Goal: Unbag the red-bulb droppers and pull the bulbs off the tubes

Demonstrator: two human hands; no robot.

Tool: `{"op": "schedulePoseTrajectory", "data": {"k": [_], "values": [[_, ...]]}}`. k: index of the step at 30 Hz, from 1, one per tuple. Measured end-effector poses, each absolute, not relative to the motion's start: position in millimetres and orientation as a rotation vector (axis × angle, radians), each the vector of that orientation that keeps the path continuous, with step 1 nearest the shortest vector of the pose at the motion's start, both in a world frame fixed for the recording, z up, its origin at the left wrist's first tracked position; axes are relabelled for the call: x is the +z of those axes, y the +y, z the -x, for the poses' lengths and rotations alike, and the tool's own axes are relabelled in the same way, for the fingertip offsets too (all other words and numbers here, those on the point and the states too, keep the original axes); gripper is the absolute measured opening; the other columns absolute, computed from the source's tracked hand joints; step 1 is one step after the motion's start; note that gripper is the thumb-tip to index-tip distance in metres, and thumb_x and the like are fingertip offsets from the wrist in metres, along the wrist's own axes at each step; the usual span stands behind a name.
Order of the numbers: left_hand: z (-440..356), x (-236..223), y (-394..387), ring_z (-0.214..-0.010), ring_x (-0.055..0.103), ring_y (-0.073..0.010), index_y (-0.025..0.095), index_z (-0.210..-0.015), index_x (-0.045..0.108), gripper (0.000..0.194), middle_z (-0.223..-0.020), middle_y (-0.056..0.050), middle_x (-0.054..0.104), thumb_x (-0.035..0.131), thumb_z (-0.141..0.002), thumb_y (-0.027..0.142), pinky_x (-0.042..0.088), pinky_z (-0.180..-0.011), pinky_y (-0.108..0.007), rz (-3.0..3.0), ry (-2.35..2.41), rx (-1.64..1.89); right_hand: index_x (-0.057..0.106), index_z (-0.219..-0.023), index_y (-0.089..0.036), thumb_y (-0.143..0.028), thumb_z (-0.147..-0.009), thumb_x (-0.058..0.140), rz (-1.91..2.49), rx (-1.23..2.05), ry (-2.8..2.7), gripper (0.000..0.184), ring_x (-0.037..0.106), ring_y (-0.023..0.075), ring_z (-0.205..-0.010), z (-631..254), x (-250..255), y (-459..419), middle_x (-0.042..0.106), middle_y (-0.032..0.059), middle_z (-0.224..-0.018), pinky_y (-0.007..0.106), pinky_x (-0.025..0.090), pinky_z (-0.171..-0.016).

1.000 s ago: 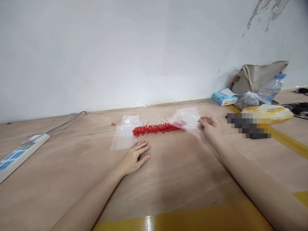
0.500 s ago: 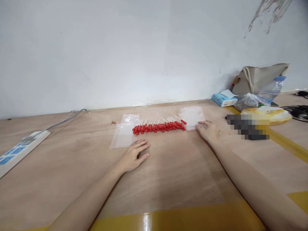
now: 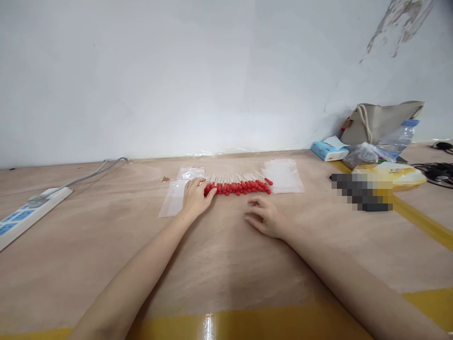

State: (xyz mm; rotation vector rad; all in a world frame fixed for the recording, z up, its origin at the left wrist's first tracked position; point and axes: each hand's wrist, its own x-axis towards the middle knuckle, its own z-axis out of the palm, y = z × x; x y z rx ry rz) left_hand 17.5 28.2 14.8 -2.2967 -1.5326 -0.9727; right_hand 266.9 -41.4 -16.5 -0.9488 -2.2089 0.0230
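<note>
Head cam: L hand [image 3: 195,197] now flat on red-tipped sticks [image 3: 240,187], R hand [image 3: 264,218] back, empty.

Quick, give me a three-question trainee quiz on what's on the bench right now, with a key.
1. True or false: the left hand touches the left end of the row of red-tipped sticks.
2. Which lies just right of that row? A) power strip B) clear zip bag C) tissue pack
3. Fill in: the right hand is open and holds ____.

Key:
1. True; its fingers rest on the row's left end, over the clear bags there.
2. B; the clear zip bag lies flat on the wooden table.
3. Nothing; it is just short of the sticks.
</note>
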Motion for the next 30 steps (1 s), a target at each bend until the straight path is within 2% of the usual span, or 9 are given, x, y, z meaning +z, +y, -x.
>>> {"op": "schedulePoseTrajectory", "data": {"k": [5, 10, 13, 15, 18, 20, 22, 26, 30], "values": [[-27, 12, 36, -0.088, 0.052, -0.023, 0.019, -0.074, 0.061, 0.021, -0.085, -0.005, 0.06, 0.052, -0.078, 0.037, 0.039, -0.082, -0.037, 2.253, -1.688, -0.934, 0.062, -0.096, -0.02, -0.032, -0.081, 0.051, 0.971, 0.105, -2.34, 0.022, 0.052, 0.0195, -0.097, -254, -12, -49, 0.052, 0.011, -0.11, 0.037, 0.043, -0.084], [-33, 13, 33, -0.099, 0.049, -0.0251, 0.019, -0.071, 0.057, 0.013, -0.095, -0.006, 0.061, 0.053, -0.078, 0.029, 0.027, -0.094, -0.044, 2.089, -1.667, -1.052, 0.063, -0.094, -0.02, -0.035, -0.079, 0.055, 0.991, 0.08, -2.316, 0.022, 0.051, 0.0203, -0.095, -256, -11, -47, 0.054, 0.0098, -0.104, 0.038, 0.043, -0.084], [-29, 15, 24, -0.099, 0.05, -0.024, 0.019, -0.078, 0.057, 0.011, -0.096, -0.005, 0.062, 0.051, -0.08, 0.028, 0.029, -0.092, -0.043, 2.035, -1.65, -1.245, 0.061, -0.096, -0.02, -0.033, -0.079, 0.054, 1.004, 0.077, -2.299, 0.023, 0.051, 0.0201, -0.094, -256, -13, -47, 0.054, 0.0094, -0.104, 0.038, 0.044, -0.083], [-22, 14, 12, -0.093, 0.052, -0.0219, 0.019, -0.083, 0.057, 0.012, -0.091, -0.005, 0.063, 0.049, -0.082, 0.028, 0.033, -0.087, -0.04, 2.114, -1.604, -1.34, 0.056, -0.107, -0.02, -0.03, -0.079, 0.053, 1.032, 0.047, -2.232, 0.03, 0.05, 0.0207, -0.098, -256, -14, -46, 0.053, 0.0097, -0.107, 0.038, 0.043, -0.086], [-7, 8, -10, -0.088, 0.054, -0.0187, 0.019, -0.089, 0.056, 0.013, -0.088, -0.003, 0.063, 0.048, -0.084, 0.028, 0.037, -0.083, -0.036, 2.45, -1.438, -1.337, 0.037, -0.128, -0.018, -0.031, -0.078, 0.054, 1.106, -0.057, -2.054, 0.055, 0.042, 0.0232, -0.113, -256, -14, -45, 0.046, 0.0119, -0.121, 0.042, 0.038, -0.095], [-1, 4, -23, -0.089, 0.054, -0.0175, 0.02, -0.089, 0.056, 0.012, -0.09, -0.003, 0.063, 0.048, -0.084, 0.028, 0.038, -0.084, -0.035, 2.696, -1.319, -1.257, 0.026, -0.135, -0.018, -0.036, -0.077, 0.056, 1.127, -0.121, -2.021, 0.068, 0.034, 0.0249, -0.121, -255, -13, -43, 0.038, 0.0129, -0.13, 0.044, 0.034, -0.099], [0, 3, -32, -0.09, 0.054, -0.0166, 0.02, -0.088, 0.056, 0.011, -0.091, -0.003, 0.063, 0.047, -0.085, 0.027, 0.038, -0.086, -0.035, 2.869, -1.245, -1.191, 0.026, -0.136, -0.019, -0.041, -0.076, 0.057, 1.103, -0.162, -2.105, 0.072, 0.029, 0.0263, -0.125, -253, -12, -41, 0.035, 0.0122, -0.134, 0.045, 0.03, -0.101], [-5, 5, -35, -0.091, 0.055, -0.016, 0.02, -0.086, 0.058, 0.013, -0.093, -0.004, 0.063, 0.046, -0.085, 0.026, 0.038, -0.088, -0.036, 3.039, -1.23, -1.14, 0.049, -0.121, -0.024, -0.042, -0.079, 0.054, 0.979, -0.19, -2.288, 0.046, 0.037, 0.0249, -0.12, -245, -10, -34, 0.053, 0.0078, -0.12, 0.044, 0.029, -0.1], [-7, 5, -32, -0.092, 0.056, -0.0173, 0.019, -0.087, 0.058, 0.014, -0.093, -0.006, 0.063, 0.046, -0.085, 0.025, 0.042, -0.084, -0.036, 3.122, -1.29, -1.184, 0.062, -0.102, -0.022, -0.035, -0.086, 0.046, 0.918, -0.173, -2.344, 0.025, 0.055, 0.017, -0.085, -239, -12, -28, 0.065, 0.0038, -0.082, 0.037, 0.035, -0.085]]}}
